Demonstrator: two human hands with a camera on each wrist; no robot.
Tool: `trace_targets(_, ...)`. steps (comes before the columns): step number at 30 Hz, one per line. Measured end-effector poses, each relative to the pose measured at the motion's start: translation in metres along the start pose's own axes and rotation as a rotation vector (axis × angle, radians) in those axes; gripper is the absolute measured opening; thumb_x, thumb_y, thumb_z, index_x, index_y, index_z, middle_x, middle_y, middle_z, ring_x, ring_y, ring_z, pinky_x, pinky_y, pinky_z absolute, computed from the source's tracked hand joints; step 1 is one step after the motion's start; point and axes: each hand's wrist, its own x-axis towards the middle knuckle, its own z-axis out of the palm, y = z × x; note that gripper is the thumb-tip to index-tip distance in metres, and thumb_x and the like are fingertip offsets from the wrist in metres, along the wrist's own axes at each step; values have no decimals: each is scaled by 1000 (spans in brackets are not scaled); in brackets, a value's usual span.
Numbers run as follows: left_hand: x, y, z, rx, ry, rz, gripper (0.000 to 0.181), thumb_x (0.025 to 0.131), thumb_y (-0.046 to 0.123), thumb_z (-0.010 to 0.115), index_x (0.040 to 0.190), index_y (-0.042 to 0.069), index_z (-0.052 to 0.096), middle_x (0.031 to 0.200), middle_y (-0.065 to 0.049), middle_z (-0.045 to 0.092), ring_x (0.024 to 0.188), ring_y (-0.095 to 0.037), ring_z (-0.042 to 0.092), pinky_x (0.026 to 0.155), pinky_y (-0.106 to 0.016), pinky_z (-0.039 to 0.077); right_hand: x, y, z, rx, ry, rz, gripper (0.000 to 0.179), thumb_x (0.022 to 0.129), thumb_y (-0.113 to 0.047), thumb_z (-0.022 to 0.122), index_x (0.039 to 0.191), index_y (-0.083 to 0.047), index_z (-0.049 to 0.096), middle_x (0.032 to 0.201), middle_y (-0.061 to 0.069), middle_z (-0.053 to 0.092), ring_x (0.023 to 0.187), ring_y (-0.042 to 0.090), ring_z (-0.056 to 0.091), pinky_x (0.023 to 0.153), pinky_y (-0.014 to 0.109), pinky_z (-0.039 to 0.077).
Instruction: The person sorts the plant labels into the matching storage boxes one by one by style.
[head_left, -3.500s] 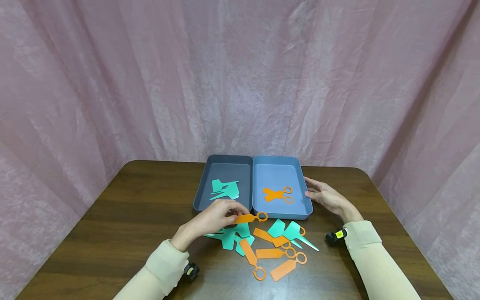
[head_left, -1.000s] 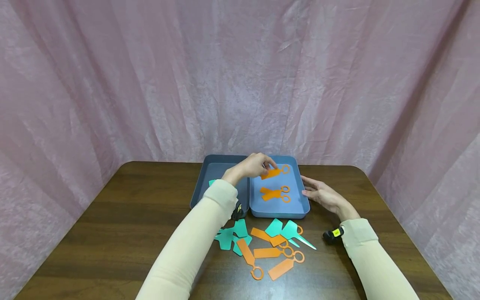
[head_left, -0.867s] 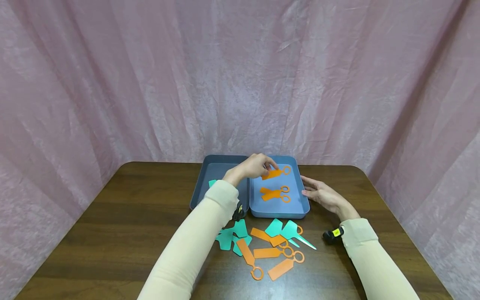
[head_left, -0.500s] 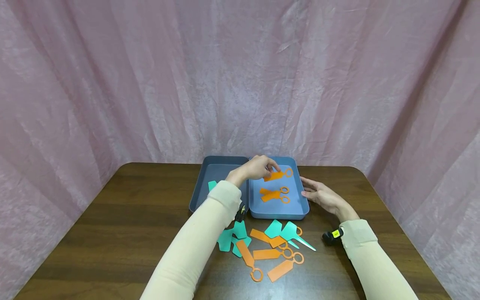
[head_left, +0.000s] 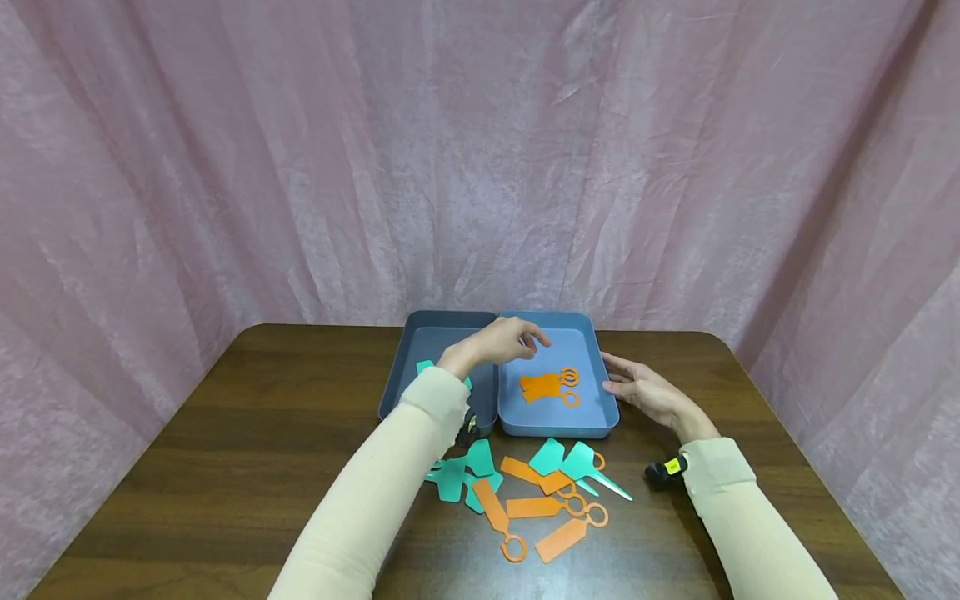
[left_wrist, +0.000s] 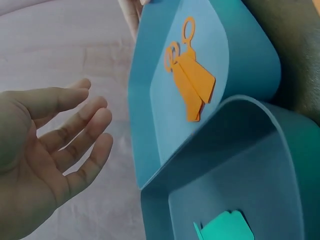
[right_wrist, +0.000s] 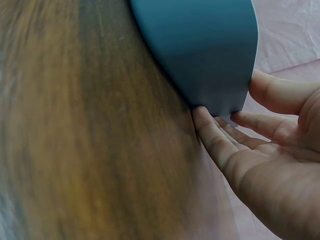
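Hovering loose, empty, with left hand [head_left: 501,340] — nearer, unclear how high — just beyond orange tags [head_left: 543,386] lying left-to-right in blue tray [head_left: 558,431]; touching its side with relaxed right hand [head_left: 654,392].

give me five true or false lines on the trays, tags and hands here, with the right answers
1. The dark tray and the light blue tray stand side by side. True.
2. The right hand holds a green tag. False: it touches the light blue tray.
3. The left hand holds nothing. True.
4. Every green tag lies in the dark tray. False: several green tags lie on the table.
5. The orange tags in the light blue tray overlap. True.
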Motion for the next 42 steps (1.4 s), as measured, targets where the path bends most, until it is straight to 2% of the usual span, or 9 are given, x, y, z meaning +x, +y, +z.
trace_targets(5,-22,-11,-2,-11,-1,46,32,106,8,59,136,14,69,125,-10,69,112,-24,66,99,-35,52,1,-1,2,-19,8,7,71,108,0,49,165,3,7,171,27,7,154,49,18,109,31,46)
trace_targets(6,-29,-13,-2,-18,2,50,31,106,8,59,136,14,69,125,-10,69,112,-24,66,93,-34,54,1,-2,2,-25,8,7,71,108,-1,50,165,3,7,171,26,7,154,49,18,110,32,46)
trace_targets(11,-67,-30,-2,-50,13,61,31,106,9,60,135,14,69,121,-10,71,107,-24,67,85,-31,55,2,-2,2,-30,3,0,72,108,-1,50,165,3,8,171,26,7,154,49,19,108,29,46)
trace_targets(16,-107,-43,-1,-52,29,62,32,105,11,63,136,13,68,115,-2,72,104,-23,68,87,-33,54,1,0,-1,-22,-12,-7,73,108,-2,51,165,2,7,171,27,7,154,49,18,104,25,47)
trace_targets(21,-135,-49,3,-73,49,90,32,105,10,62,135,15,68,112,1,71,103,-18,68,87,-33,55,-1,1,-6,-28,-10,-16,73,107,-2,52,165,2,7,171,27,7,154,49,18,101,22,47)
trace_targets(26,-153,-54,10,-105,57,90,33,105,10,63,137,13,67,112,3,71,104,-13,66,89,-33,55,-1,1,-8,-27,-12,-20,73,107,-3,52,165,2,8,171,26,6,154,49,17,103,23,46)
trace_targets(30,-163,-56,19,-122,60,100,32,105,10,63,136,11,67,113,-3,72,103,-12,65,93,-34,54,-3,1,-9,-32,-11,-12,74,107,-4,53,165,2,7,171,26,7,154,49,18,104,23,46)
trace_targets(35,-173,-57,33,-158,31,100,32,105,10,63,137,9,67,116,-10,72,102,-12,66,87,-31,55,-6,0,-10,-28,-18,-11,74,107,-4,52,165,2,7,170,28,9,154,49,18,102,22,47)
trace_targets(42,-175,-56,46,-81,-17,108,31,102,8,67,132,8,70,122,-5,71,106,-11,65,85,-27,54,-9,1,-11,-18,-19,-16,73,108,-2,51,164,4,6,169,30,10,153,50,18,99,19,47)
